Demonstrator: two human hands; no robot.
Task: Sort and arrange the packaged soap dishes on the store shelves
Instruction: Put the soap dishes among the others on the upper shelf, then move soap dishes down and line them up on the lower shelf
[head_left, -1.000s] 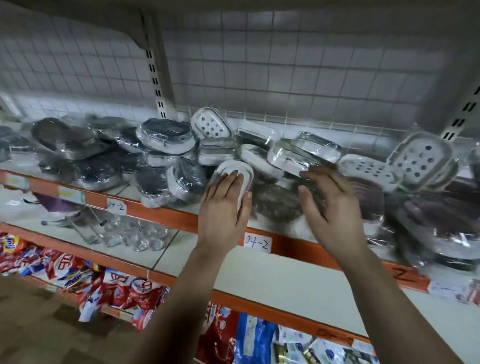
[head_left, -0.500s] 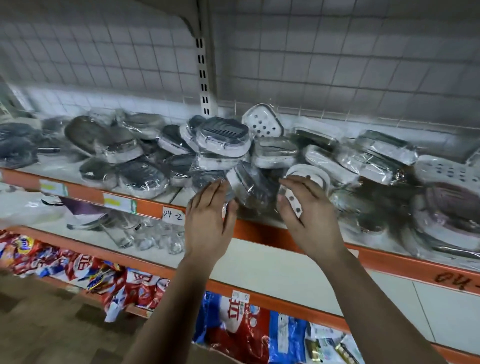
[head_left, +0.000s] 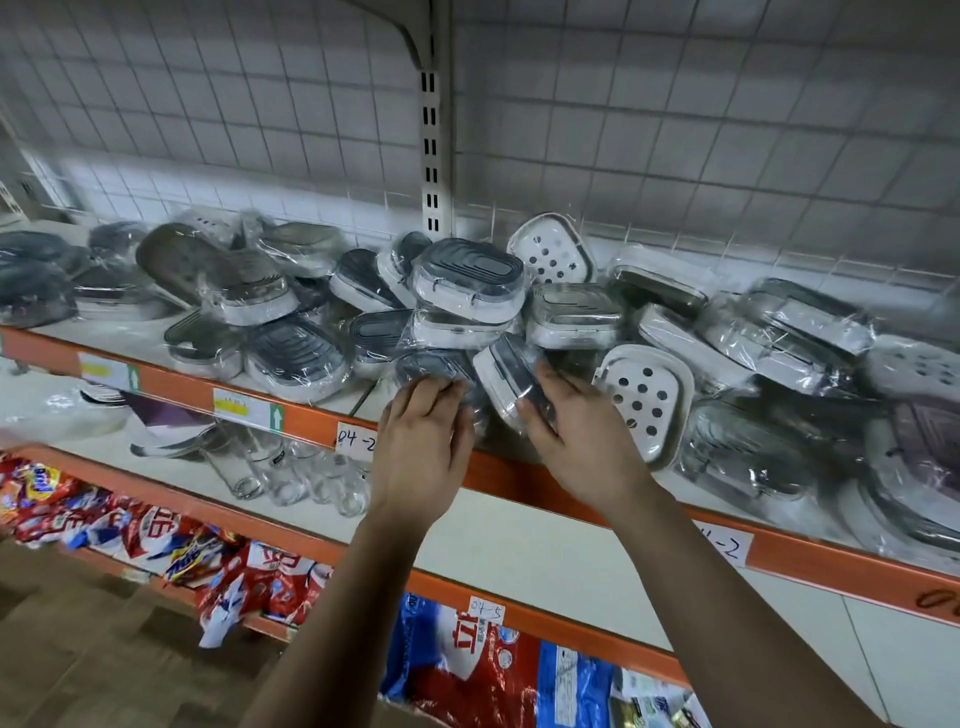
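Released since the earlier frame, the white perforated soap dish (head_left: 647, 402) now leans at the shelf's (head_left: 176, 387) front edge, right of the right hand (head_left: 582, 441). That hand is clamped by thumb and fingers on a tilted grey-lidded soap dish (head_left: 506, 382); the left hand (head_left: 423, 449) is laid, fingers nearly straight, on a dark-lidded soap dish (head_left: 428, 369). Slippery wrap is to be expected: the tilted dish should be gripped by its body, levelled, and seated flat among like dishes.

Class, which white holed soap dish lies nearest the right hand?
The front dish, just beside the right hand; the back dish leans by the grid and the far-right dish lies well away.
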